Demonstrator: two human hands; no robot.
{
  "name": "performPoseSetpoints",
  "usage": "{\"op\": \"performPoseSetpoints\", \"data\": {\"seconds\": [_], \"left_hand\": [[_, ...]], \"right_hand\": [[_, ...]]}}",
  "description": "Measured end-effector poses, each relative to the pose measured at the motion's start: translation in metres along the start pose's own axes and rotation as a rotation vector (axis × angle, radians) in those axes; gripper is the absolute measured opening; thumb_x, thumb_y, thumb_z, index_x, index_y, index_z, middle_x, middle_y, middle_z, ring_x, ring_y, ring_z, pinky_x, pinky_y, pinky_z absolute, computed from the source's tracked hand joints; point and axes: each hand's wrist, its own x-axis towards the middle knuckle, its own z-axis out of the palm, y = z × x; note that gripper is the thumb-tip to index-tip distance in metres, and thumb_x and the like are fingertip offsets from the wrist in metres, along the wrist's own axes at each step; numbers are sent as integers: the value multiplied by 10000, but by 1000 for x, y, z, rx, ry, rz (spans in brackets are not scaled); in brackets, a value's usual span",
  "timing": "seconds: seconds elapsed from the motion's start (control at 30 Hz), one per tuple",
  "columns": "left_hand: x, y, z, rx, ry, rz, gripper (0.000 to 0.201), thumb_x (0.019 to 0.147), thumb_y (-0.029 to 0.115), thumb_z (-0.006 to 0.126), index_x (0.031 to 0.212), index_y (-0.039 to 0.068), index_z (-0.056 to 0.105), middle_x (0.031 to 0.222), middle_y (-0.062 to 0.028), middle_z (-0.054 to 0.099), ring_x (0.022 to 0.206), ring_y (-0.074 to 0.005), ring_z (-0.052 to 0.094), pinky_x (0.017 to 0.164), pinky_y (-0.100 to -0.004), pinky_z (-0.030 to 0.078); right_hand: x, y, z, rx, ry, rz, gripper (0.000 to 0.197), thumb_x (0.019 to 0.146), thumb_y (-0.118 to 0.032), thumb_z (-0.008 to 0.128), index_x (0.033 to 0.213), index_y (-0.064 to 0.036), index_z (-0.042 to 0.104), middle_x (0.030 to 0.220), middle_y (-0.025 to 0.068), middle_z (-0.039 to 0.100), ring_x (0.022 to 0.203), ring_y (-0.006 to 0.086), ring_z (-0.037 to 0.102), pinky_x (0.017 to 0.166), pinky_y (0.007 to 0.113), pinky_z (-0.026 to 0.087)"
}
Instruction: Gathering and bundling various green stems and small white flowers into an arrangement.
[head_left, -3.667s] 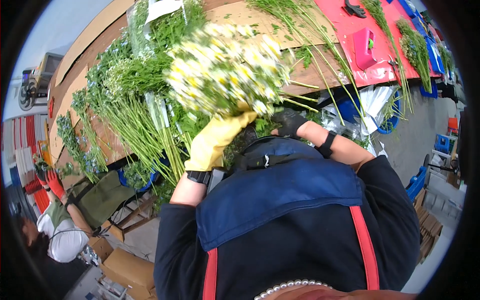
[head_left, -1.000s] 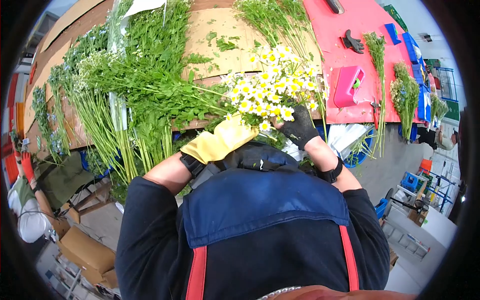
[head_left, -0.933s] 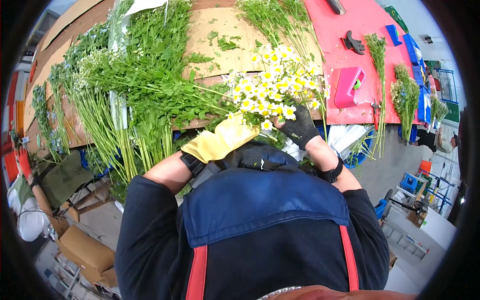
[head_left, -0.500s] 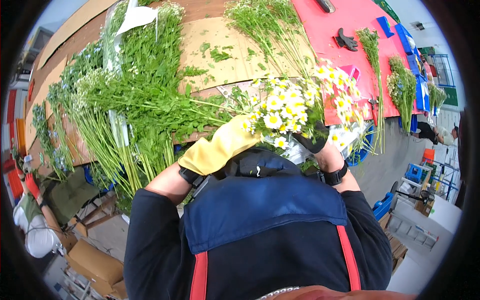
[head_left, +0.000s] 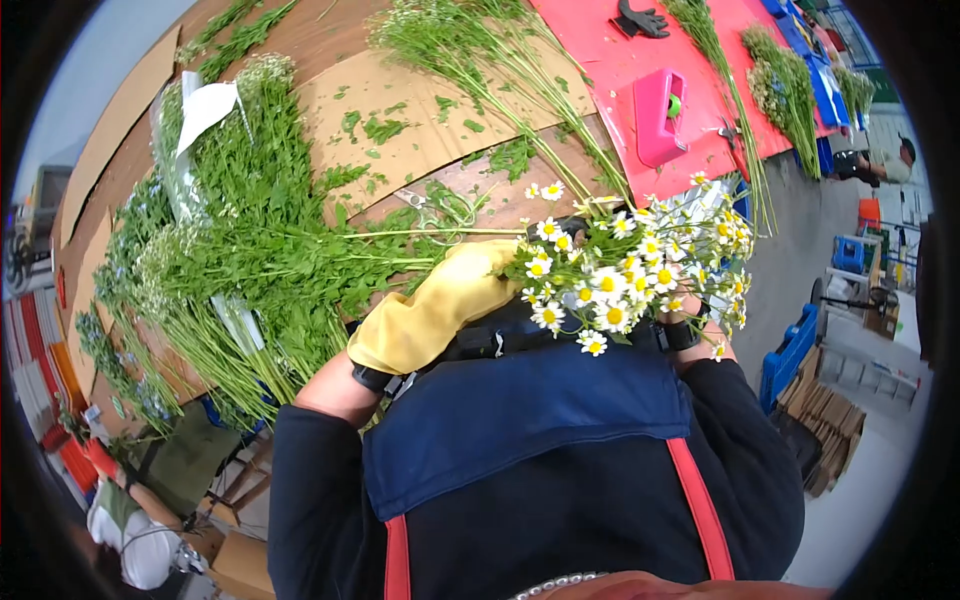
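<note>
the daisies (head_left: pixel 625 285) are bunched in front of the chest, just right of the yellow-gloved left hand (head_left: pixel 480 278), whose fingertips slip out of sight at the edge of the blooms. the glove touches the bunch, but i cannot tell how tightly it is closed. the right hand (head_left: pixel 573 230), in black, is mostly behind the flowers, so its hold cannot be told either.

the bunch should feel light, springy and loose at the top, the thin stems bendy and perhaps a little slick with sap. petals would bruise easily; the stems gathered below the heads look the safer place to hold.

the heads are small flat rounds, white petals around domed yellow middles. the yellow glove is smooth and creased, rubbery in look. left of the grip lie feathery greens (head_left: pixel 270 200); beyond it, scissors (head_left: pixel 411 199), matte cardboard (head_left: pixel 430 85) and a glossy red sheet (head_left: pixel 595 75).
</note>
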Motion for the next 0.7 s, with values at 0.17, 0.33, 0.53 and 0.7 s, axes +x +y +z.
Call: {"op": "performPoseSetpoints", "data": {"seconds": [0.17,0.33,0.53,0.7], "left_hand": [[9,-8,-14,396,65,-19,295,1005,106,589,1281,86,693,1151,-90,755,1112,-193,680,983,-315,511],[-12,13,-53,-583,304,-66,322,1042,163,573,1299,-10,661,1217,-90,743,1082,-174,697,903,-297,553],[3,40,-118,-718,472,128,572,1037,277,564,1416,-141,470,1333,-296,623,1134,-380,690,844,-459,652],[23,43,-159,-814,517,295,582,1053,329,564,1443,-90,460,1400,-272,581,1190,-366,662,906,-415,636]], "right_hand": [[3,-37,29,-626,45,110,520,896,-170,712,1384,-38,588,1301,96,663,1150,206,637,1014,376,502],[17,-36,19,-1875,124,215,542,836,-470,784,1147,-32,710,1129,171,711,1089,301,672,991,380,496],[53,57,9,-1683,-388,-209,789,888,-536,737,1460,-36,524,1415,245,572,1349,383,526,1148,448,396],[73,72,29,-1555,-176,65,606,925,-469,712,1285,14,637,1141,251,699,1077,392,684,958,425,519]]}}
